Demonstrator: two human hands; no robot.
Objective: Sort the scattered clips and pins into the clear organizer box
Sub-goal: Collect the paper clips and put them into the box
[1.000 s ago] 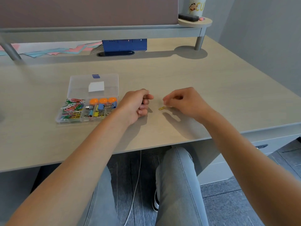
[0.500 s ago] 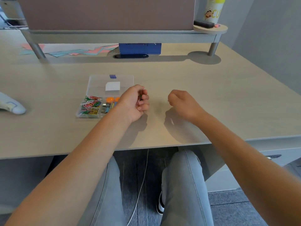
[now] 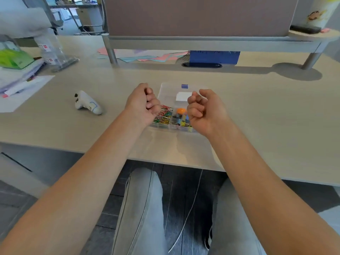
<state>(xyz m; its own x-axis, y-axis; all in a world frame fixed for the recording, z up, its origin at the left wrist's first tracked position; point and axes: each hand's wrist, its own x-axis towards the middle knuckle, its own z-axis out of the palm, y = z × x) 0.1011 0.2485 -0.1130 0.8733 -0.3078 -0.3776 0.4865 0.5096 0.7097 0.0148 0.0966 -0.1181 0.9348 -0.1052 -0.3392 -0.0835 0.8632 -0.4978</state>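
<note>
– While both forearms reach over the near edge of the desk (image 3: 257,111), where is the clear organizer box (image 3: 173,96)?
– Flat on the desk between the two hands, lid open and lying back. Coloured paper clips (image 3: 163,115) fill its left compartment; an orange pin head (image 3: 181,110) and small binder clips (image 3: 181,122) sit in the ones beside it.
– And the left hand (image 3: 141,105)?
– Above the box's left side, fingers curled into the palm. Whether anything lies inside them, I cannot tell.
– The right hand (image 3: 204,109)?
– Above the box's right side, fingers curled too, thumb raised. Again I cannot tell if it holds a clip.
– Anything else on the desk?
– A white controller (image 3: 86,103) well to the left, papers (image 3: 22,89) at the far left, coloured sheets (image 3: 147,56) and a blue box (image 3: 214,57) under the raised shelf (image 3: 202,42)
</note>
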